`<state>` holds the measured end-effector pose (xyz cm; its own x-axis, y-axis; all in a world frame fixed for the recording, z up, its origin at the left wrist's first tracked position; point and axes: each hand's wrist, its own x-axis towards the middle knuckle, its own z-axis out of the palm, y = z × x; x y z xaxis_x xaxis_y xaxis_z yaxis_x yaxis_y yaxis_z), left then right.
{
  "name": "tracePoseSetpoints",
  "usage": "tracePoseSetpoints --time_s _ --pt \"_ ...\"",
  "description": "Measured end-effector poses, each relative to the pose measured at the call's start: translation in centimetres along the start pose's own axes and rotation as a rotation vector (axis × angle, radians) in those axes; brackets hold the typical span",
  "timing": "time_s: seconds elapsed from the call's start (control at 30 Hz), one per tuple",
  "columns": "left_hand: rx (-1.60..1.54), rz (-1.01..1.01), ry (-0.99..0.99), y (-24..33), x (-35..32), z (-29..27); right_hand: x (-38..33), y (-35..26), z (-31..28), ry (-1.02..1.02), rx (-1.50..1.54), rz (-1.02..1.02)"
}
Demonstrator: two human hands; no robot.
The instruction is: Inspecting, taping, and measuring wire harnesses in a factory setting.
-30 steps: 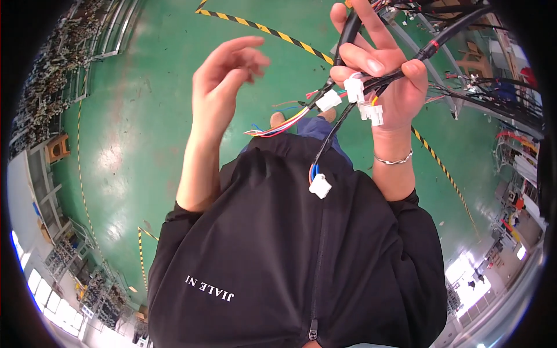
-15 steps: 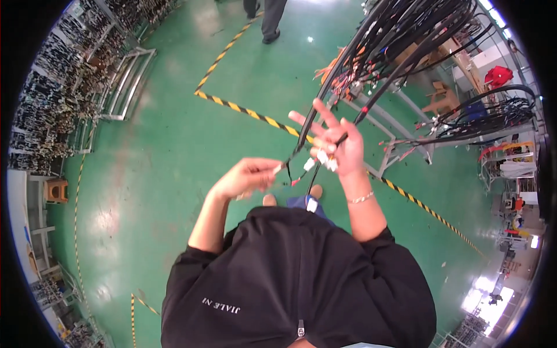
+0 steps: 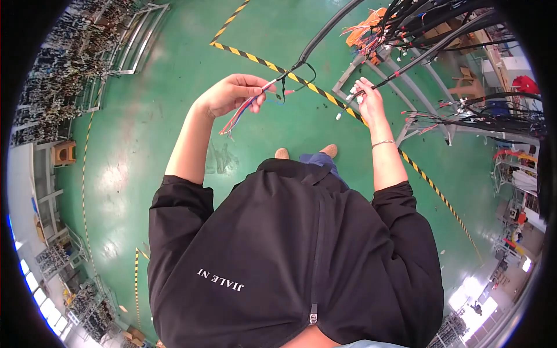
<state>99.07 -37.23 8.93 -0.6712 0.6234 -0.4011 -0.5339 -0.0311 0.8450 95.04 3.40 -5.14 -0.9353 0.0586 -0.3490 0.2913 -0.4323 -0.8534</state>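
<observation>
Out in front on the left, my left hand (image 3: 232, 95) pinches a bundle of loose wires (image 3: 248, 103), red, blue and white, whose ends hang below the fingers. The bundle comes from a thick black cable (image 3: 316, 42) that runs up to the right. Thin black leads branch off beside the fingertips. Farther right, my right hand (image 3: 371, 103) has its fingers closed around the end of another black cable (image 3: 426, 55). Small white connectors (image 3: 353, 93) stick out by its fingers, and one connector (image 3: 339, 116) dangles below. The palm hides part of this end.
A metal rack (image 3: 348, 75) with many black cables and orange wires (image 3: 368, 28) stands at the upper right. More harnesses (image 3: 481, 119) hang at the right. Dense hanging parts (image 3: 75, 64) line the left side. Yellow-black tape (image 3: 261, 62) crosses the green floor (image 3: 174, 104).
Both hands have moved forward and apart. My right hand's spread fingers have closed around its cable end. The coloured wires now show in my left hand.
</observation>
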Motion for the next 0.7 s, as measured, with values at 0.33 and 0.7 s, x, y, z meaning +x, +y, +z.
tracePoseSetpoints --time_s 0.33,0.7 --pt "0.168 -0.003 0.158 -1.1 -1.5 -2.4 -1.7 -9.0 -0.5 0.585 -0.722 -0.965" --pt "0.295 0.008 0.175 0.3 6.6 -1.6 -9.9 -52.3 -8.1 1.004 -1.428 -1.794"
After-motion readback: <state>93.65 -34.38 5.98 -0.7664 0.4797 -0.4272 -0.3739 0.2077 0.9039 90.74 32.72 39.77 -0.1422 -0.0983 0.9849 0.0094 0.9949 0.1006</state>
